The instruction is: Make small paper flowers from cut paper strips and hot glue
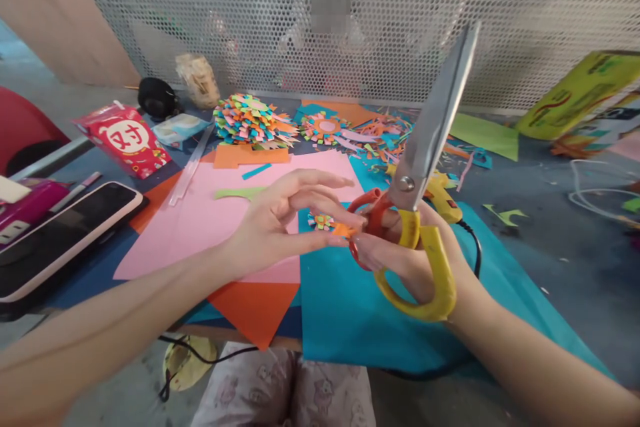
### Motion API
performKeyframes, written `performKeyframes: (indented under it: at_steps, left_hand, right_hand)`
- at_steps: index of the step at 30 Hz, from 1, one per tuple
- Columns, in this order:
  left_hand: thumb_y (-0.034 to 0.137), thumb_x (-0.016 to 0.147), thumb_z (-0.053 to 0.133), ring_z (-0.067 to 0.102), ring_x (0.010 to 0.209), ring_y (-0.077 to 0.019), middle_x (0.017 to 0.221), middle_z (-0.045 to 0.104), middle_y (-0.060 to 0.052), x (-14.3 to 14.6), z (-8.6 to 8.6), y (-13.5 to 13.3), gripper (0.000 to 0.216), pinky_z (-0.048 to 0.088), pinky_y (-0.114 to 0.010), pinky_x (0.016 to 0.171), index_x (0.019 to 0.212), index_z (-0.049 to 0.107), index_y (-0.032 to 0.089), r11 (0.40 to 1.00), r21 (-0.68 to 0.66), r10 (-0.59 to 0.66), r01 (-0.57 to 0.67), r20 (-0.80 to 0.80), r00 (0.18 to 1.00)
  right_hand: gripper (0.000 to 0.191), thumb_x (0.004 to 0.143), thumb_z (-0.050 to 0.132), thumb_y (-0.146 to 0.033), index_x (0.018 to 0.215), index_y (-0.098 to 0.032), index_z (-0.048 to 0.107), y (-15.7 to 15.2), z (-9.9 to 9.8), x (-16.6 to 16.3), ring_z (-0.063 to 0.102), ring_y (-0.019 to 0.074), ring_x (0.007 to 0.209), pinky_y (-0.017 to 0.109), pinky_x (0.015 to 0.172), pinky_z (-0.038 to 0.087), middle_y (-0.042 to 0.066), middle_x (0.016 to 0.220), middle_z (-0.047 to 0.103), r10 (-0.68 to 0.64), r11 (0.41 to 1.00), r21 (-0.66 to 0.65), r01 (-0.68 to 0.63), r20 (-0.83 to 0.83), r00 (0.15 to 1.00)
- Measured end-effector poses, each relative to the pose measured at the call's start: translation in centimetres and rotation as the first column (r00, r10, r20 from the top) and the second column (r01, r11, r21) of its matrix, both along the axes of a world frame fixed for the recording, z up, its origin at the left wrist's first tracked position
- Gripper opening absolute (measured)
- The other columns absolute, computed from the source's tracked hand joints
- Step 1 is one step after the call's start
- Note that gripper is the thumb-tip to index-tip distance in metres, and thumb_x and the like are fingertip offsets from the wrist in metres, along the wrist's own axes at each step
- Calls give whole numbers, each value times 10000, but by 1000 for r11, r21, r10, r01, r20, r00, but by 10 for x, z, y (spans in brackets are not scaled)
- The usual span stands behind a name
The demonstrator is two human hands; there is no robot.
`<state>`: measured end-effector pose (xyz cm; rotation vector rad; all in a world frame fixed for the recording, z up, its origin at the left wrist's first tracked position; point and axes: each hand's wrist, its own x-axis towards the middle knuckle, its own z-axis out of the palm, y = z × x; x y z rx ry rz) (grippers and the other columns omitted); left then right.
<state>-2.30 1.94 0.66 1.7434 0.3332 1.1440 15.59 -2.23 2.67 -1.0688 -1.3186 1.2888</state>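
Observation:
My right hand [425, 253] holds a pair of scissors [434, 127] with red and yellow handles, the blades pointing up and together. My left hand [280, 220] is closed in a pinch on a small orange paper piece [343, 231]; the right thumb and fingertips meet it from the other side. Just below the left fingers, a small multicoloured paper flower [321, 220] lies on blue paper [360, 313]. Behind the right hand, a yellow glue gun [442, 195] rests with its black cord, partly hidden by the scissors.
Pink paper [195, 233] and orange paper [260, 307] cover the table's left side. Farther back are a fringed paper ball [250, 120], a fringed flower [325, 127] and paper scraps [390, 130]. A phone [75, 233] and red packet [125, 140] lie left; a perforated metal panel [240, 7] stands behind.

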Motion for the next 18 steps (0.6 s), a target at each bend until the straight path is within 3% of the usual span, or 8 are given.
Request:
performKeyframes:
  at_steps: [3, 6, 11, 18]
  left_hand:
    - [88, 697, 758, 654, 990, -158, 993, 729, -4, 0, 1, 0, 517, 480, -261, 806, 1141, 552, 253, 990, -108, 84, -86, -28, 996]
    - [153, 719, 750, 671, 877, -145, 874, 720, -2, 0, 1, 0, 402, 482, -242, 702, 1071, 569, 221, 965, -195, 168, -173, -43, 985]
    - [207, 721, 744, 647, 713, -125, 682, 654, 32, 2, 2, 2, 321, 495, -237, 630, 1005, 596, 195, 945, -213, 240, -248, -65, 969]
    - [215, 705, 751, 628, 680, -99, 737, 670, 13, -1, 5, 10, 165, 495, -214, 609, 811, 631, 172, 917, -224, 316, -331, -101, 943]
  right_hand:
    - [299, 654, 707, -201, 805, -250, 454, 1, 0, 2, 498, 79, 463, 227, 418, 402, -76, 643, 586, -33, 999, 36, 33, -3, 999]
    - [324, 644, 734, -215, 766, -249, 436, 3, -3, 4, 498, 80, 481, 228, 446, 426, -81, 624, 573, -68, 995, 72, 67, -2, 998]
    - [415, 582, 795, -234, 776, -260, 429, 6, -6, 4, 549, 98, 544, 244, 498, 474, -74, 692, 595, -111, 989, 98, 111, 1, 994]
    - [440, 584, 793, -305, 776, -260, 400, 20, -12, 12, 562, 126, 566, 278, 539, 467, -67, 652, 569, -189, 971, 180, 156, 183, 965]
